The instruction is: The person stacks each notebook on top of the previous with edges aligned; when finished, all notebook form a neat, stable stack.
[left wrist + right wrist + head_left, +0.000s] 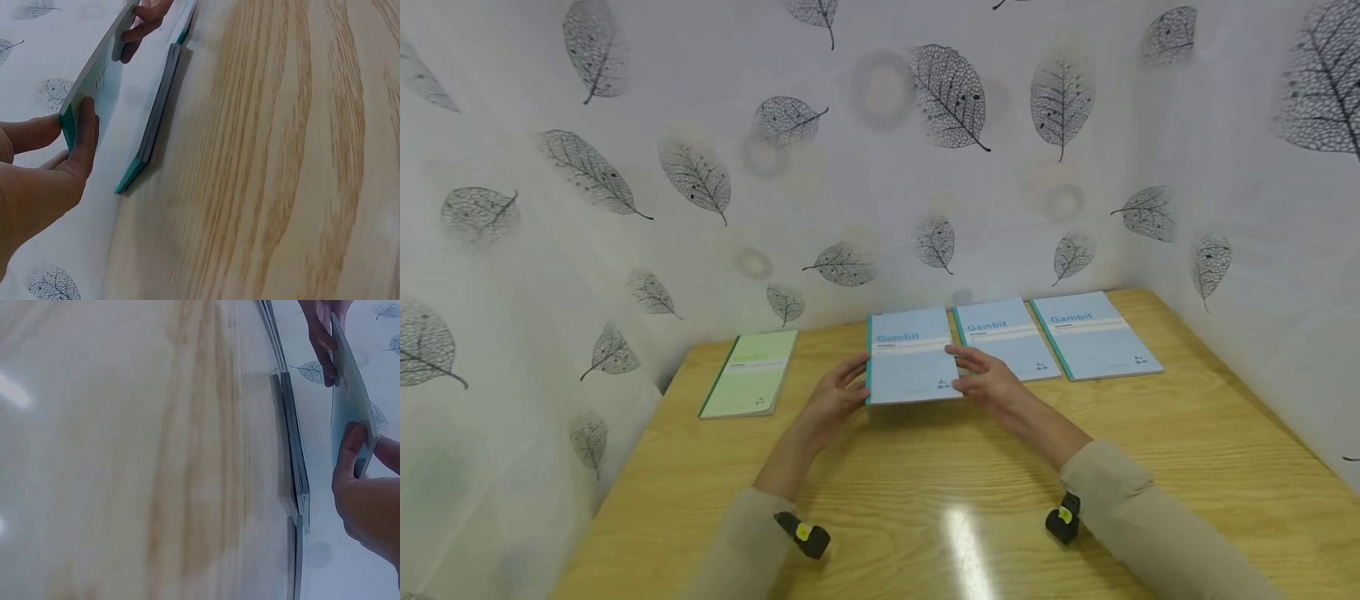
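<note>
Left fingers [86, 137] pinch notebook [102, 70] at green spine [68, 127], right fingers [142, 30] opposite edge, above wooden table [269, 169].

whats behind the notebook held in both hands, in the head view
The leaf-patterned backdrop shows just above the held notebook; whatever the notebook covers in that view cannot be seen.

Wears a loose, plain beige left sleeve [741, 542] and a matching right sleeve [1165, 521], softly creased and bunched at its far end. Shows a bare left hand [837, 398] and a bare right hand [991, 383] beyond them. Carries a blocky black left wrist camera [815, 543], just right of its sleeve, and a similar right wrist camera [1060, 531], just left of its own, both marked with bright yellow
</note>
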A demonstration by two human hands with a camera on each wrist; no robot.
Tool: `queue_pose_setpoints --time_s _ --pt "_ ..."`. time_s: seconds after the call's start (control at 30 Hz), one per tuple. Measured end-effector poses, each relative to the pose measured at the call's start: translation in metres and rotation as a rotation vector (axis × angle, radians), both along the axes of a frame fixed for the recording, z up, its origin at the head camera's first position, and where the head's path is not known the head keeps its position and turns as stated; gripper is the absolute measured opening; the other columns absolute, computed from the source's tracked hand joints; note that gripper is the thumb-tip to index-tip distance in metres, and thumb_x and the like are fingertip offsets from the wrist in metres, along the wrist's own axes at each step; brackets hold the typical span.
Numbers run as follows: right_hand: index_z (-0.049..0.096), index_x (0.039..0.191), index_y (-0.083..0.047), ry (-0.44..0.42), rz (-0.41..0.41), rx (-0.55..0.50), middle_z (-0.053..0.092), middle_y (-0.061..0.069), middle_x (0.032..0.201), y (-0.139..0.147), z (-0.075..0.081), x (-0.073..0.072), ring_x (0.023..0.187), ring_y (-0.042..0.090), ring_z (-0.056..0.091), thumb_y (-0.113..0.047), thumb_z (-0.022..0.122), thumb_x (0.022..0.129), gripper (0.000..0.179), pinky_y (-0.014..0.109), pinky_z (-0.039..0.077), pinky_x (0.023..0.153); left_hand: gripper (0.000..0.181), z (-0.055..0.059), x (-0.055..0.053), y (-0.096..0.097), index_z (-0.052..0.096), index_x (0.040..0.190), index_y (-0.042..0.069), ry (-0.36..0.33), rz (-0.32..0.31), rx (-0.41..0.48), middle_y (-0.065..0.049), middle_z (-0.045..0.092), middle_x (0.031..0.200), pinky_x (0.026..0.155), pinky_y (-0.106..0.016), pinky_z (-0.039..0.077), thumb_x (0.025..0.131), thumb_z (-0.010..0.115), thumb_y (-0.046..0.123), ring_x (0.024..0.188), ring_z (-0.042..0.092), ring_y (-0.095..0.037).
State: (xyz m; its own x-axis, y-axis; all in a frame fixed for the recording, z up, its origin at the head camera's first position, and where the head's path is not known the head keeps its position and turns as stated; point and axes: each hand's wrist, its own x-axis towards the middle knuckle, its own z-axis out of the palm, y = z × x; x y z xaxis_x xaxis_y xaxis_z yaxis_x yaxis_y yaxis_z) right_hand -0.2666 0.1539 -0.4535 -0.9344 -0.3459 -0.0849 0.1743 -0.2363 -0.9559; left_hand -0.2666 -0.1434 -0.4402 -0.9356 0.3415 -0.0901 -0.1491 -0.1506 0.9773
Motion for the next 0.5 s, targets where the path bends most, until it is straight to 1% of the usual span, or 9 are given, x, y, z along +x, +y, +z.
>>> queue_pose_setpoints --time_s 0.1,0.17,0.2,0.23,0.3,0.37,0.43,0.5 --pt "0.028 0.162 0.0 -0.013 -0.006 0.018 0.01 0.022 0.172 0.004 0.0 -0.002 0.158 0.037 0.009 0.011 0.054 0.098 0.07 0.02 0.05 0.083 0.067 -0.003 -0.003 0.005 0.027 0.16 -0.003 -0.011 0.005 0.006 -0.024 0.028 0.166 0.096 -0.02 0.053 0.098 0.048 -0.016 0.144 0.041 -0.037" --pt "0.029 0.162 -0.001 -0.023 -0.01 0.043 0.01 0.022 0.172 0.006 0.0 -0.003 0.158 0.037 0.01 0.01 0.054 0.098 0.069 0.02 0.051 0.088 0.065 -0.005 -0.004 0.008 0.028 0.16 -0.005 -0.02 0.013 0.004 -0.024 0.029 0.165 0.096 -0.019 0.054 0.099 0.048 -0.016 0.145 0.04 -0.039" --pt "0.029 0.162 -0.001 -0.03 -0.01 0.055 0.01 0.022 0.172 0.007 0.0 -0.003 0.158 0.037 0.01 0.01 0.054 0.098 0.069 0.021 0.051 0.092 0.064 -0.006 -0.004 0.009 0.029 0.159 -0.005 -0.025 0.019 0.004 -0.025 0.03 0.165 0.096 -0.019 0.054 0.099 0.048 -0.015 0.145 0.04 -0.039" --pt "0.029 0.162 -0.002 -0.034 -0.01 0.067 0.01 0.021 0.172 0.008 0.0 -0.003 0.159 0.037 0.01 0.01 0.054 0.098 0.069 0.023 0.051 0.098 0.063 -0.006 -0.004 0.011 0.03 0.158 -0.006 -0.03 0.027 0.001 -0.025 0.031 0.164 0.096 -0.019 0.054 0.099 0.049 -0.015 0.145 0.042 -0.038" --pt "0.029 0.162 -0.002 -0.044 -0.008 0.087 0.01 0.021 0.172 0.009 0.0 -0.004 0.159 0.037 0.01 0.008 0.054 0.099 0.069 0.031 0.046 0.111 0.061 -0.008 -0.004 0.013 0.032 0.157 -0.007 -0.041 0.042 -0.003 -0.026 0.033 0.163 0.095 -0.019 0.054 0.1 0.049 -0.014 0.141 0.047 -0.035" --pt "0.028 0.163 -0.002 -0.049 0.001 0.101 0.009 0.021 0.172 0.01 0.001 -0.003 0.159 0.037 0.009 0.007 0.054 0.099 0.069 0.041 0.038 0.121 0.059 -0.011 -0.005 0.015 0.033 0.156 -0.007 -0.048 0.054 -0.015 -0.027 0.036 0.162 0.095 -0.02 0.055 0.1 0.049 -0.014 0.134 0.054 -0.029" --pt "0.027 0.163 -0.002 -0.061 0.005 0.097 0.007 0.022 0.172 0.01 0.002 -0.004 0.159 0.037 0.009 0.007 0.053 0.099 0.07 0.046 0.032 0.125 0.059 -0.012 -0.005 0.016 0.035 0.156 -0.006 -0.059 0.067 -0.025 -0.026 0.038 0.161 0.096 -0.022 0.055 0.1 0.05 -0.013 0.126 0.058 -0.023" --pt "0.027 0.163 -0.003 -0.077 0.005 0.101 0.007 0.021 0.173 0.011 0.002 -0.005 0.159 0.037 0.009 0.007 0.053 0.099 0.069 0.044 0.034 0.124 0.058 -0.014 -0.006 0.017 0.036 0.156 -0.005 -0.065 0.074 -0.041 -0.026 0.039 0.16 0.1 -0.025 0.054 0.1 0.051 -0.011 0.125 0.058 -0.023"
